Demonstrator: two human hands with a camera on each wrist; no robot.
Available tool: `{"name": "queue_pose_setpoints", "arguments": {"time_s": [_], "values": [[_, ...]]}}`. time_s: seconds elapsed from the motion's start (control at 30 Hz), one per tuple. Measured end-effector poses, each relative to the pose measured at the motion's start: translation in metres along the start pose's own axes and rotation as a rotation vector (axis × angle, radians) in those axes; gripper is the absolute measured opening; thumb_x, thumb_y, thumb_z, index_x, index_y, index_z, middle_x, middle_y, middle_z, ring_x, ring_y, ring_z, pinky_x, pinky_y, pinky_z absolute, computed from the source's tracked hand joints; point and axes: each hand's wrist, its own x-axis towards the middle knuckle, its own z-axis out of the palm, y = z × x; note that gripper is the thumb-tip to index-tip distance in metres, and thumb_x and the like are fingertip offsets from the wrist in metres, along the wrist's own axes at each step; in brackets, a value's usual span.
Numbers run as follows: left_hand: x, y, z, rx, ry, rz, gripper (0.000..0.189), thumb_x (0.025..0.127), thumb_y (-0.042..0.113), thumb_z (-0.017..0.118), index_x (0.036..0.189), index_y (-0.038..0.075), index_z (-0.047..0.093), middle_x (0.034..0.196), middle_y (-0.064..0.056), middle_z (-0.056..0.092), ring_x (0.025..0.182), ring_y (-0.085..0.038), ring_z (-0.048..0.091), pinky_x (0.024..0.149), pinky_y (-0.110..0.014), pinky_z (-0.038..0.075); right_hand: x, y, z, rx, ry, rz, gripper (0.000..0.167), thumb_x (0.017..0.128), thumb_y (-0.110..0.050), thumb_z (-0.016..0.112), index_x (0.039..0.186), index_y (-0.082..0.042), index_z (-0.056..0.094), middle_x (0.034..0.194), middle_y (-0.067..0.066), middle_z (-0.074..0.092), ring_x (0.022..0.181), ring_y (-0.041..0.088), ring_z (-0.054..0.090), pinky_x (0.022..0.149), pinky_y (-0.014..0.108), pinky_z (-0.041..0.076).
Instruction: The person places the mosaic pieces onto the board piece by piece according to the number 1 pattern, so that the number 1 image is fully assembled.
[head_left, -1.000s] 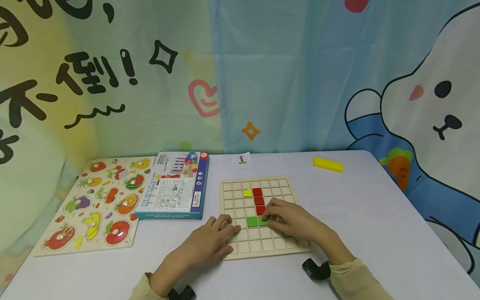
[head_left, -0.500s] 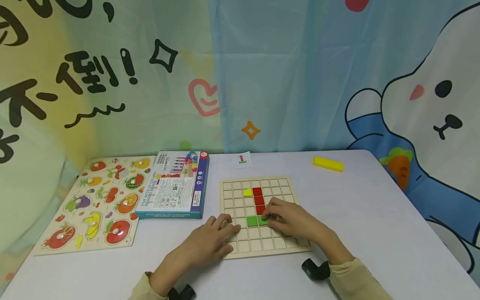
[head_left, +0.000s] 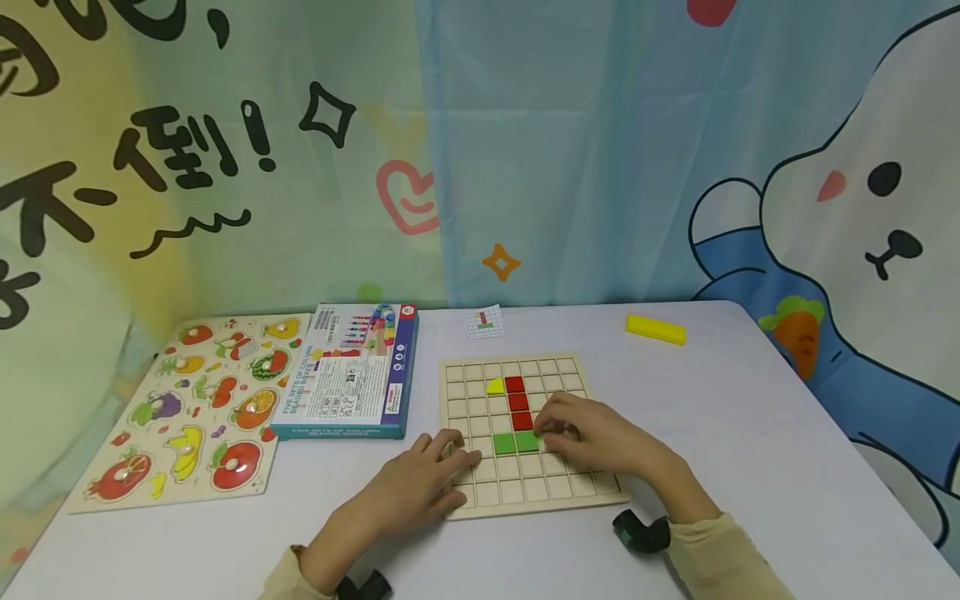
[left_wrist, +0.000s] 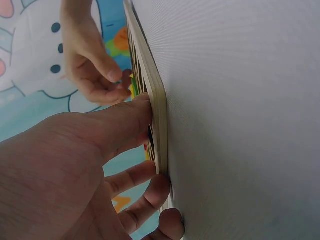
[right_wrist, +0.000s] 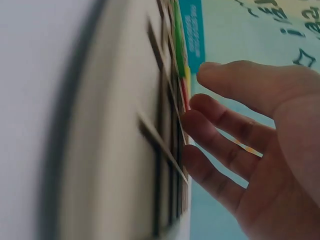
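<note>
A wooden grid board lies flat on the table in the head view. My left hand rests on its left edge; the left wrist view shows the thumb on the top face and other fingers along the side. Just off the two green squares is my right hand, over the board's right half with nothing seen between its fingers. In the right wrist view those fingers are spread and slightly bent. Three red squares form a column above the green ones, with a yellow square beside the top red.
Behind the board lies a small grid card with a coloured pattern. A yellow bar is at the back right. To the left, a boxed set sits against a fruit puzzle board. A printed curtain hangs behind.
My right hand has drawn back slightly to the right, off the green squares, leaving the right one in fuller view. The left hand stays where it was.
</note>
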Motion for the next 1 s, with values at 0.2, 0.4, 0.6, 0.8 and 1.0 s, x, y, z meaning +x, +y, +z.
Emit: {"name": "queue_pose_setpoints", "arguments": {"time_s": [0.2, 0.4, 0.6, 0.8, 1.0], "values": [[0.000, 0.000, 0.001, 0.001, -0.002, 0.004, 0.044, 0.092, 0.034, 0.059, 0.134, 0.021, 0.049, 0.134, -0.006, 0.042, 0.103, -0.021, 0.048, 0.075, -0.035, 0.050, -0.009, 0.017, -0.015, 0.047, -0.032, 0.061, 0.014, 0.092, -0.021, 0.062, 0.106, -0.020, 0.063, 0.096, -0.012, 0.058, 0.085, 0.004, 0.053, 0.075, 0.023, 0.048], [0.001, -0.001, 0.002, 0.002, 0.002, 0.002, 0.045, 0.092, 0.033, 0.059, 0.134, 0.021, 0.049, 0.134, -0.005, 0.042, 0.102, -0.020, 0.048, 0.074, -0.035, 0.049, -0.020, 0.029, -0.029, 0.075, -0.043, 0.109, 0.015, 0.091, -0.018, 0.062, 0.106, -0.015, 0.062, 0.095, -0.007, 0.060, 0.087, 0.008, 0.054, 0.076, 0.022, 0.048], [0.001, -0.001, 0.001, -0.001, -0.001, -0.003, 0.044, 0.092, 0.033, 0.059, 0.134, 0.022, 0.049, 0.135, -0.005, 0.042, 0.103, -0.021, 0.048, 0.075, -0.035, 0.049, -0.034, 0.043, -0.046, 0.088, -0.110, 0.200, 0.013, 0.092, -0.020, 0.060, 0.103, -0.014, 0.061, 0.097, -0.004, 0.062, 0.089, 0.012, 0.055, 0.077, 0.025, 0.048], [0.001, -0.001, 0.001, -0.003, -0.003, -0.001, 0.045, 0.092, 0.034, 0.059, 0.134, 0.021, 0.049, 0.135, -0.005, 0.042, 0.103, -0.021, 0.048, 0.074, -0.035, 0.049, -0.047, 0.056, -0.058, 0.145, -0.218, 0.385, 0.025, 0.083, -0.025, 0.071, 0.098, -0.010, 0.058, 0.080, 0.000, 0.054, 0.077, 0.015, 0.050, 0.064, 0.025, 0.040], [0.001, -0.002, 0.002, -0.002, 0.003, 0.003, 0.045, 0.092, 0.034, 0.059, 0.134, 0.022, 0.049, 0.134, -0.005, 0.042, 0.102, -0.021, 0.048, 0.073, -0.034, 0.049, -0.050, 0.066, -0.057, 0.133, -0.240, 0.432, 0.032, 0.076, -0.025, 0.077, 0.094, -0.010, 0.055, 0.073, 0.001, 0.047, 0.071, 0.015, 0.047, 0.060, 0.026, 0.035]]}}
